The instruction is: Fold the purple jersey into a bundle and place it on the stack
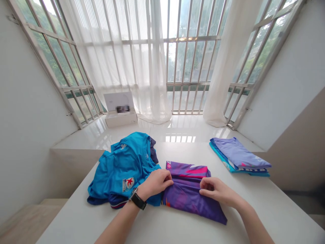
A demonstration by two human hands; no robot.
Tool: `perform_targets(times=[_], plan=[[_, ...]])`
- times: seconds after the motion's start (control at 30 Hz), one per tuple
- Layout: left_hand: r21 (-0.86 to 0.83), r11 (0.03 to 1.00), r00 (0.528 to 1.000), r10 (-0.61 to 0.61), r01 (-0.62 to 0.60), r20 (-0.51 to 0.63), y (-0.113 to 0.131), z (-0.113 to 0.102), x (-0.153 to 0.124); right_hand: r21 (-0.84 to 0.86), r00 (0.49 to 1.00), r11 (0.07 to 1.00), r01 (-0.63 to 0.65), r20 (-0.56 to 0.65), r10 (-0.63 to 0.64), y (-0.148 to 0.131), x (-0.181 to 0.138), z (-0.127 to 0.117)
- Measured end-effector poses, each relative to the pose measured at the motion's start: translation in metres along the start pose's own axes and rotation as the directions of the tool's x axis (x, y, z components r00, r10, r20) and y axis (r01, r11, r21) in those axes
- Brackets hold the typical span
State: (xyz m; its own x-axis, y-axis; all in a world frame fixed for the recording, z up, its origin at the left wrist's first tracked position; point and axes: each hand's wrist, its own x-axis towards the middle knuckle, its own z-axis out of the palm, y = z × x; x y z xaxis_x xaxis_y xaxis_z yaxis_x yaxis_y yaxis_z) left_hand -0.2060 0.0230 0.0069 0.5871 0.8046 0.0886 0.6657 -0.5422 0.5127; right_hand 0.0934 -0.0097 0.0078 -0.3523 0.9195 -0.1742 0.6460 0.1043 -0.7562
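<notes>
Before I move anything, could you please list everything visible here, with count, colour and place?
table: one, white, foreground
purple garment: one, purple with pink, table's middle
garment heap: one, blue with navy, table's left; pieces not countable
folded stack: one, lavender over blues, table's right
sill: one, white, beyond the table
box: one, white, sill's left
pixelated item: one, dark, at the box
window bars: many, silvery, around the sill
curtains: at least two, sheer white, before the bars
greenery: uncountable, green, outside
walls: two, whitish, either side
wristwatch: one, black, left wrist
left hand: one, bare, grip at purple garment's left
right hand: one, bare, grip at its right
</notes>
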Motion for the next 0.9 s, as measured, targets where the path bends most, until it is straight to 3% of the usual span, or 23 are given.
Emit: perform_targets(times=[0.07,0.13,0.27,0.53,0.77,0.9], plan=[[0.01,1.0,1.0,-0.016,0.016,-0.023,-0.002,0.003,0.001,-0.015,0.999,1.0,0.015,-0.035,-0.016,0.003,0.0,-0.002],[0.027,0.998,0.995,-0.047,0.05,-0.087,-0.004,0.005,0.002,-0.074,0.988,0.996,0.041,-0.143,-0.051,0.006,0.001,-0.005],[0.067,0.993,0.972,-0.076,0.092,-0.221,-0.005,0.008,0.004,-0.22,0.925,0.971,0.096,-0.34,-0.169,0.013,0.007,-0.004],[-0.008,0.998,0.983,-0.057,0.057,-0.172,-0.013,0.014,0.005,-0.246,0.953,0.961,0.129,-0.237,-0.188,0.016,0.014,0.012],[-0.084,0.996,0.978,-0.035,0.018,-0.205,-0.018,0.025,0.01,-0.25,0.944,0.958,0.14,-0.257,-0.205,0.017,0.014,0.013],[-0.074,0.997,0.972,-0.038,0.021,-0.233,-0.015,0.028,0.011,-0.335,0.903,0.928,0.165,-0.327,-0.278,0.017,0.016,0.016]])
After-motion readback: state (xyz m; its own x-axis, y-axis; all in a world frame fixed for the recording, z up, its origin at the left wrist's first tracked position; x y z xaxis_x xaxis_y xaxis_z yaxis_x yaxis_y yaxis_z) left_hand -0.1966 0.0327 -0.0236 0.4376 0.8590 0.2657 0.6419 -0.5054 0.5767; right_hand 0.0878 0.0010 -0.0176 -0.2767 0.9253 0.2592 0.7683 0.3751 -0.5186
